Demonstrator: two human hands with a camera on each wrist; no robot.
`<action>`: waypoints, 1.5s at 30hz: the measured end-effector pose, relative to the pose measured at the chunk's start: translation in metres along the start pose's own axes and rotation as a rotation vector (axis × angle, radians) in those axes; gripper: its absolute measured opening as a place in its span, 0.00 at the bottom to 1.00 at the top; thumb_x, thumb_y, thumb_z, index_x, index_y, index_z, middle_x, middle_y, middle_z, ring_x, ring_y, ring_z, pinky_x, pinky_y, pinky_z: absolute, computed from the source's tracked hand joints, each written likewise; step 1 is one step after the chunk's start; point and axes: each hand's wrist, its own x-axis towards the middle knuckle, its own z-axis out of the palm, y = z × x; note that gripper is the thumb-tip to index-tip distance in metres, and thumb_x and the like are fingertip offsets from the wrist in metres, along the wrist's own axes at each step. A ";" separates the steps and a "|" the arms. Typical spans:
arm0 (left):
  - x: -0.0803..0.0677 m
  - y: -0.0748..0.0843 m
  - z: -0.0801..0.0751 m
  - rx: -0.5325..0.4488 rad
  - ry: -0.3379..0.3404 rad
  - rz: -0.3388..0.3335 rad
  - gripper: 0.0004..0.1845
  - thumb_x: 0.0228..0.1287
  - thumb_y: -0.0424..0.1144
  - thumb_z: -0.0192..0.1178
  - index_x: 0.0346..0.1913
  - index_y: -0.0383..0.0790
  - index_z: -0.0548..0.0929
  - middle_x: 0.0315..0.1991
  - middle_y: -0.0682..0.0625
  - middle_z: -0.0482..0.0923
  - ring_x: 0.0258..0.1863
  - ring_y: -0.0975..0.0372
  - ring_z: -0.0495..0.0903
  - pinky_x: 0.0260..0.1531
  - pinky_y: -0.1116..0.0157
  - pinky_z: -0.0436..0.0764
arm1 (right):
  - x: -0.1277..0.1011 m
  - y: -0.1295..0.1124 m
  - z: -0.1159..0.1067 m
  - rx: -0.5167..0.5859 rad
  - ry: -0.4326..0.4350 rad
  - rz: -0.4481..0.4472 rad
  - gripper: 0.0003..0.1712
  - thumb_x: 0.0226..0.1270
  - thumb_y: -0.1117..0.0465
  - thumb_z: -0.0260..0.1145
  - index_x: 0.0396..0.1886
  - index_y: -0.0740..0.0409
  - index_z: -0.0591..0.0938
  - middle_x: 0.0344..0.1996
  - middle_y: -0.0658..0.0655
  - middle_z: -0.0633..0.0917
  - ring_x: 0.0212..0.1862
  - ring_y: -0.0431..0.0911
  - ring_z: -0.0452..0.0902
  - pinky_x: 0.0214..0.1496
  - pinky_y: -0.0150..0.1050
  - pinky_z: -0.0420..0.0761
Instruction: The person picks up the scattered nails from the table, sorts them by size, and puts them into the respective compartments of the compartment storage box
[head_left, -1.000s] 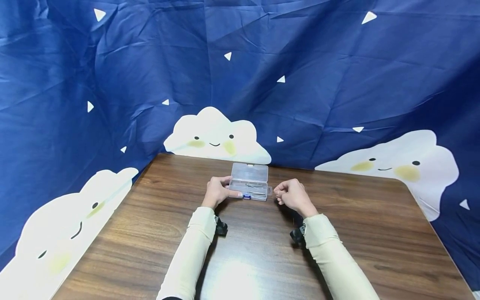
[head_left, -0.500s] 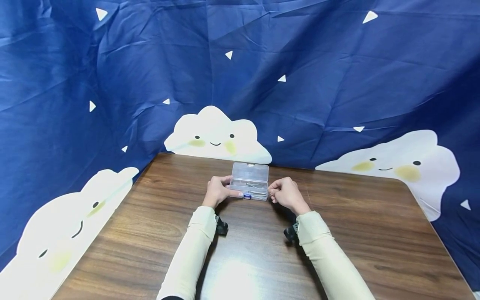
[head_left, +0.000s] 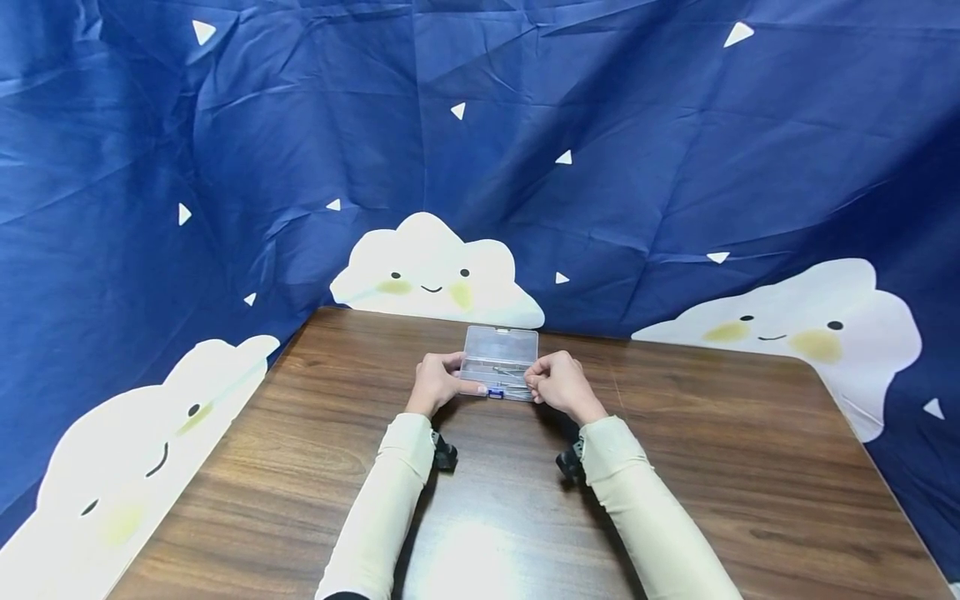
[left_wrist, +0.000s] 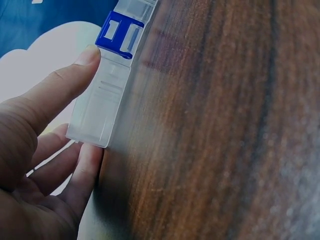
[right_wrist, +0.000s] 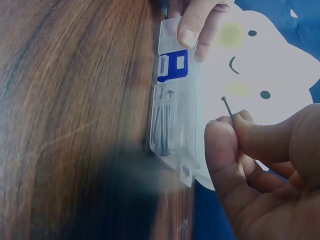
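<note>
Nothing in my way on the wooden table (head_left: 300, 467). Clear box (head_left: 500, 358) at 12 o'clock holds nails; my left hand (head_left: 433, 383) grips it, my right hand (head_left: 558, 385) pinches a nail (right_wrist: 226, 105).

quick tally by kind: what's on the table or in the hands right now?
Clear box: 1
Blue clasp on the box: 1
Nail pinched in the right hand: 1
Nails in the box: a bunch, too blurred to count
Total: 3 countable things, plus the bunch. The left hand holds the box.
</note>
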 end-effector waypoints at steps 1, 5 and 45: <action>0.000 0.000 0.000 0.000 0.000 -0.001 0.42 0.30 0.40 0.88 0.58 0.39 0.85 0.51 0.45 0.86 0.42 0.60 0.86 0.46 0.64 0.82 | 0.001 -0.001 0.001 -0.003 0.000 -0.002 0.07 0.63 0.73 0.63 0.30 0.68 0.87 0.19 0.55 0.83 0.21 0.46 0.82 0.27 0.34 0.82; 0.001 -0.002 0.001 -0.010 0.001 -0.010 0.42 0.30 0.39 0.88 0.58 0.39 0.85 0.51 0.46 0.86 0.41 0.61 0.86 0.45 0.64 0.82 | 0.004 -0.005 0.006 -0.002 -0.012 -0.006 0.07 0.63 0.73 0.64 0.29 0.69 0.87 0.18 0.56 0.83 0.21 0.45 0.81 0.27 0.34 0.81; 0.001 -0.001 0.000 -0.017 -0.015 0.038 0.41 0.33 0.36 0.87 0.58 0.35 0.84 0.49 0.43 0.86 0.41 0.60 0.87 0.45 0.66 0.82 | 0.030 -0.026 0.052 -0.067 -0.035 -0.008 0.08 0.65 0.70 0.67 0.27 0.63 0.88 0.17 0.55 0.84 0.19 0.46 0.83 0.25 0.34 0.81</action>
